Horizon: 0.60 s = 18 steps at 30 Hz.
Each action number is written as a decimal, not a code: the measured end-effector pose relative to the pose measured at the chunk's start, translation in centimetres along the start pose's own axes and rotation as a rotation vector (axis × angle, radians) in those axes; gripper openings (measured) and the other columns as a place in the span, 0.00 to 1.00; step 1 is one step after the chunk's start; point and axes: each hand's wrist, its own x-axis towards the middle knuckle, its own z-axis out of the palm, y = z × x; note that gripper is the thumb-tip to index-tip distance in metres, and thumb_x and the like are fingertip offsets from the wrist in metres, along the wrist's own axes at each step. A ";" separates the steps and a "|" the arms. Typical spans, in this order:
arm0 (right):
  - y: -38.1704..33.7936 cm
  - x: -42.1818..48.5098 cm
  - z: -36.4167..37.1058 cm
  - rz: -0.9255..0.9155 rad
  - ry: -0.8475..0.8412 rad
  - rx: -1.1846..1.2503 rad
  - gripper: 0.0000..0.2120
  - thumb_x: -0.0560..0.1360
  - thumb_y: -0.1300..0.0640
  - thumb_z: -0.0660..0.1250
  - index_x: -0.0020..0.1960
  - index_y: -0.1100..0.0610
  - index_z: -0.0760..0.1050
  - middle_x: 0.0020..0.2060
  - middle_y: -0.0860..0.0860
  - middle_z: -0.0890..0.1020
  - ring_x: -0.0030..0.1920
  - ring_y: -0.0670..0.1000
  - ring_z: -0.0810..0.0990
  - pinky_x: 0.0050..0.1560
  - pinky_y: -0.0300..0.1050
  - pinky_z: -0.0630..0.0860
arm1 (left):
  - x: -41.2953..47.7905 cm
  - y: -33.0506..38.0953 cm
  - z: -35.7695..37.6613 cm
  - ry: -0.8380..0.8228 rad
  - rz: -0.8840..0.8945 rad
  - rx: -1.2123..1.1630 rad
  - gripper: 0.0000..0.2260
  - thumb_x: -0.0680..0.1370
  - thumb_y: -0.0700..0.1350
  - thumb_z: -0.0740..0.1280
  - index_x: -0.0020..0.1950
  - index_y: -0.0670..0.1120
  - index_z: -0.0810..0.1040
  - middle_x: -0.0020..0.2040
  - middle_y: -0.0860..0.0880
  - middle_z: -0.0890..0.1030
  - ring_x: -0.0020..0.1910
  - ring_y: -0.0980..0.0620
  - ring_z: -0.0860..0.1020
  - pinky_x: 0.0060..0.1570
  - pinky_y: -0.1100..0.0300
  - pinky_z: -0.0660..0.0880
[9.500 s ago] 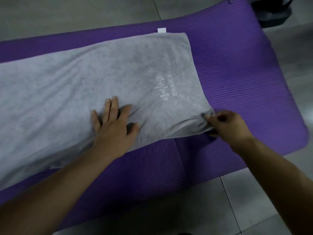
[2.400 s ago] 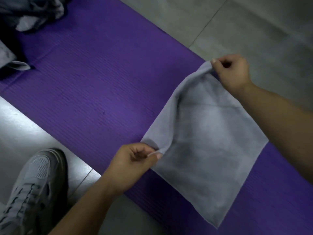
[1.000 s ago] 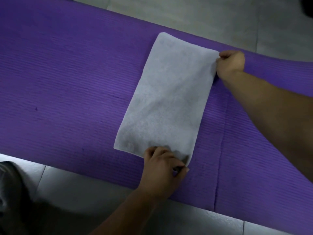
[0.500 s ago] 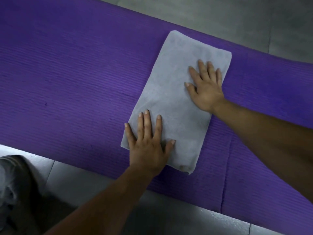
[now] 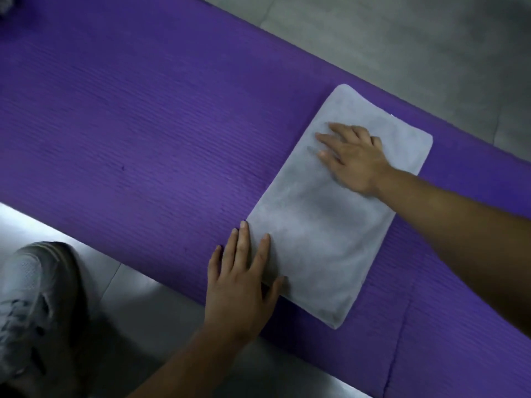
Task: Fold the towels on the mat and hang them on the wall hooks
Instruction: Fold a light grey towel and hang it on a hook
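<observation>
A grey towel (image 5: 330, 219), folded into a narrow rectangle, lies flat on the purple mat (image 5: 138, 139). My right hand (image 5: 353, 159) rests palm down on the towel's far half with its fingers spread and straight. My left hand (image 5: 241, 277) lies flat at the towel's near left edge, index finger and thumb on the cloth and the other fingers on the mat. Neither hand grips anything. No wall hooks are in view.
Grey floor tiles (image 5: 402, 41) run beyond the mat's far edge, and more tiles lie at the near side. A grey sneaker (image 5: 31, 305) stands on the floor at the lower left. A scrap of grey cloth (image 5: 4, 7) shows at the top left corner.
Both hands have slid leftward over the folded towel. My left hand has reached its left edge and partly left the cloth. The view has shifted, so the towel sits further right.
</observation>
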 end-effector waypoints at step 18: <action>-2.8 14.1 -9.6 -0.214 0.079 -0.078 0.08 0.76 0.54 0.71 0.51 0.58 0.81 0.50 0.57 0.76 0.50 0.59 0.77 0.55 0.48 0.71 | 6.5 -8.1 -7.6 -0.005 -0.371 -0.718 0.09 0.76 0.53 0.70 0.38 0.52 0.77 0.32 0.53 0.78 0.30 0.58 0.75 0.31 0.64 0.71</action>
